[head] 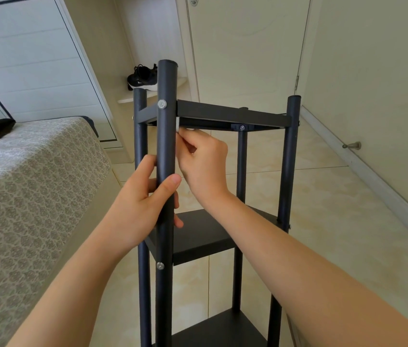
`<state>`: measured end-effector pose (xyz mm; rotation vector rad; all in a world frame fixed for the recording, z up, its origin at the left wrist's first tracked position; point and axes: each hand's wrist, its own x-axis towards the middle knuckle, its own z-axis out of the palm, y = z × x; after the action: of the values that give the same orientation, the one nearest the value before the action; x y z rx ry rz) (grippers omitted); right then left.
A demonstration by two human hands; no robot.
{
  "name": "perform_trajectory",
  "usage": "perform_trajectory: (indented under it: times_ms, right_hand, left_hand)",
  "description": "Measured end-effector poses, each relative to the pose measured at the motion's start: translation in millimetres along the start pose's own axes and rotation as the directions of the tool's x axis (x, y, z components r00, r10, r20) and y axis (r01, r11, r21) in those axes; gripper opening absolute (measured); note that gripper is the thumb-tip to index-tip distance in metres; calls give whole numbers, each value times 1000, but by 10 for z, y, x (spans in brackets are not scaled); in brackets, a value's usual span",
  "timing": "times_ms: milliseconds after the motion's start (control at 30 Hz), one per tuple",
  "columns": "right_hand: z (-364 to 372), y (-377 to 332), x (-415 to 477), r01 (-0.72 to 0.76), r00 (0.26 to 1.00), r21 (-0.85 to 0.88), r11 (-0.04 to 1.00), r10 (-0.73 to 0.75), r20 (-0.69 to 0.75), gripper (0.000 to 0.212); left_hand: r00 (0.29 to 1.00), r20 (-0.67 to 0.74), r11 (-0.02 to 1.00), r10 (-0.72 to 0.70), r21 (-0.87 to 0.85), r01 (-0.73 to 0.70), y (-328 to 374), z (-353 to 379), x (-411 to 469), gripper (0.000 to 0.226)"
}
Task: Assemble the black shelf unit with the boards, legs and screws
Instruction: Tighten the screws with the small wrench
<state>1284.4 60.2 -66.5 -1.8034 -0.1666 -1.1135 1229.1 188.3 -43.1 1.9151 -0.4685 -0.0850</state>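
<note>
Head view: The black shelf unit (288, 171) is standing upright in the centre of the frame on a pale tiled floor (323, 209). Its top board (230, 113), middle board (203, 234) and bottom board (218, 329) are sitting between the round legs. The left hand (145, 204) is gripping the nearest leg (165, 146) at centre frame, with fingers and thumb wrapped round it, between an upper screw (162, 104) and a lower screw (160, 265).

The right hand (203, 161) is reaching in just right of that leg, fingers curled. Its fingertips are pinching a small white piece (177, 125) directly under the top board, against the leg. The nature of that piece cannot be determined.

A patterned bed (22, 184) is occupying the left of the frame. A black shoe (143, 77) is resting on a ledge at upper centre.
</note>
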Motion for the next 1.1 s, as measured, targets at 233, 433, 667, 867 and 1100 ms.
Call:
perform_trajectory:
  times_ms: [233, 433, 667, 867, 1100]
  right_hand:
    - [-303, 18, 42, -308, 931, 54, 950, 289, 221, 27]
    - [-539, -140, 184, -367, 865, 5, 930, 340, 370, 16]
    - [-711, -299, 363, -318, 815, -88, 944, 320, 484, 21]
    - [-630, -316, 404, -175, 863, -165, 971, 232, 449, 35]
    - [-381, -125, 218, -16, 968, -188, 982, 62, 244, 39]
  left_hand:
    - [1000, 7, 1000, -1, 13, 1, 12, 15, 6, 13]
    - [1000, 11, 1000, -3, 18, 3, 26, 28, -6, 16]
    - [1000, 18, 999, -13, 34, 12, 36, 9, -25, 15]
    - [1000, 22, 999, -22, 38, 21, 56, -5, -32, 14]
    - [999, 30, 999, -14, 29, 13, 49, -1, -25, 13]
